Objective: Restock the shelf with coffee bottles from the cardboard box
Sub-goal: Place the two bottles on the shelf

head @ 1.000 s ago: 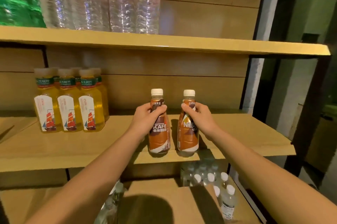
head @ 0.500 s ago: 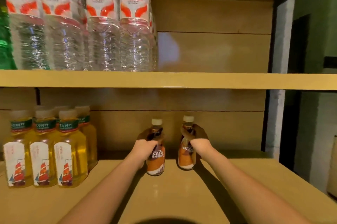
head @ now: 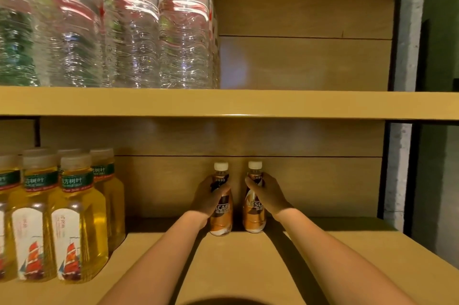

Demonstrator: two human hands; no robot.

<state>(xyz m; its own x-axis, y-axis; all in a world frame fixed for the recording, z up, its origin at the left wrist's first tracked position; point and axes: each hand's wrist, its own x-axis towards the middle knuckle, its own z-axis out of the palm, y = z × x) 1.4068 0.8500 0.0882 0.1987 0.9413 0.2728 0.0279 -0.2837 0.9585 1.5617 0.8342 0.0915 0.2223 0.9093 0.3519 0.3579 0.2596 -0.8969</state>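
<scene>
Head view. Left hand (head: 210, 199) wrapped around the left coffee bottle (head: 221, 215); right hand (head: 267, 195) wrapped around the right coffee bottle (head: 254, 214). Both bottles upright, bases on the middle shelf (head: 248, 267) close to the back panel, just beside each other with a narrow gap.

Risks: letting go unevenly could rock a tall narrow bottle into its neighbour and topple both; a withdrawing wrist could clip one. Tea bottles (head: 74, 217) stand well apart to the left, so little risk there.

Not visible: cardboard box out of frame. Palm-side finger contact hidden behind bottles. Water bottles (head: 154, 31) above cut off at the top; leftmost tea bottles cropped. Frame soft, label text only partly legible.
</scene>
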